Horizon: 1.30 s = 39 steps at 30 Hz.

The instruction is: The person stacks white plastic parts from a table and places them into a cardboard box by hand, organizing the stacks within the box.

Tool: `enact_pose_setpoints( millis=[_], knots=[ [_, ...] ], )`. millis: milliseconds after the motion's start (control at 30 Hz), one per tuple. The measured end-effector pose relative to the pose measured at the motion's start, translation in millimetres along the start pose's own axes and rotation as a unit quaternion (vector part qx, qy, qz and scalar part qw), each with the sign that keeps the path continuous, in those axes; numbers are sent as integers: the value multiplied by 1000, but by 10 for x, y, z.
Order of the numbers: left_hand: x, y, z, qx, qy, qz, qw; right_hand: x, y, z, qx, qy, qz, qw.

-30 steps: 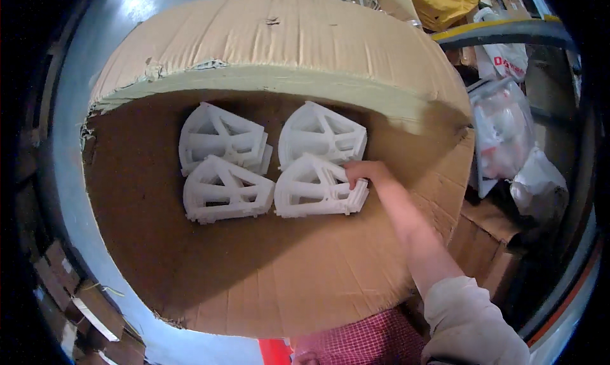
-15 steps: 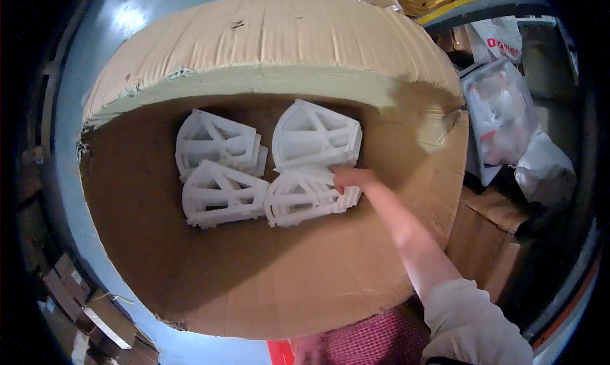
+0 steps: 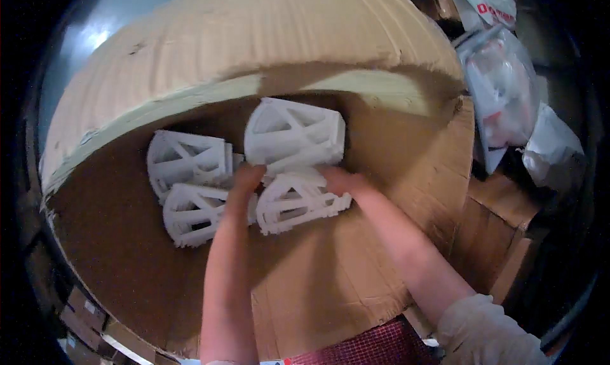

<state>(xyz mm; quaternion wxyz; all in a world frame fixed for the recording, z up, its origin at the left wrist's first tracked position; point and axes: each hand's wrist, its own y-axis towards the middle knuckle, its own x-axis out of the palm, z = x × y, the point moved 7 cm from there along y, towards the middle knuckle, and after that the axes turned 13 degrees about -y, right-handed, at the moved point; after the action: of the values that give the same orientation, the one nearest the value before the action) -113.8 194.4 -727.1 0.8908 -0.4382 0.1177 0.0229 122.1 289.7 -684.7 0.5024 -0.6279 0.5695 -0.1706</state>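
A large cardboard box (image 3: 356, 289) lies open below the camera, its flap (image 3: 254, 41) raised at the far side. Four white plastic lattice parts sit on its floor in two pairs. At left lie the far-left part (image 3: 187, 158) and near-left part (image 3: 194, 215), touching. The left hand (image 3: 244, 184) reaches in between the pairs, fingers pressed together against the near-right part (image 3: 298, 203). Above it sits the far-right part (image 3: 295, 133). The right hand (image 3: 343, 180) touches the near-right part's right end, fingers curled; their grip cannot be told. Clear bags (image 3: 508, 91) lie outside, at right.
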Motion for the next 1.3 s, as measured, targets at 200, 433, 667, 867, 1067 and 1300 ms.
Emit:
enact_pose_setpoints(
  millis=[200, 433, 667, 867, 1067, 1300],
  knots=[
    [361, -42, -50, -223, -249, -3, 942, 239, 82, 409, 38, -12, 50, 998],
    [379, -248, -124, -266, -478, -115, 829, 317, 271, 237, 42, -19, 7, 999],
    [383, -301, 173, -314, -483, -104, 810, 199, 75, 344, 10, 101, -32, 994],
    [437, -297, 350, -299, -572, -103, 757, 132, 82, 525, 37, 78, -128, 988],
    [540, -94, -122, -232, -673, -1, 702, 250, 235, 464, 33, 102, -124, 986],
    [553, -21, -193, -237, -606, 55, 757, 275, 87, 418, 68, 79, -56, 993]
  ],
)
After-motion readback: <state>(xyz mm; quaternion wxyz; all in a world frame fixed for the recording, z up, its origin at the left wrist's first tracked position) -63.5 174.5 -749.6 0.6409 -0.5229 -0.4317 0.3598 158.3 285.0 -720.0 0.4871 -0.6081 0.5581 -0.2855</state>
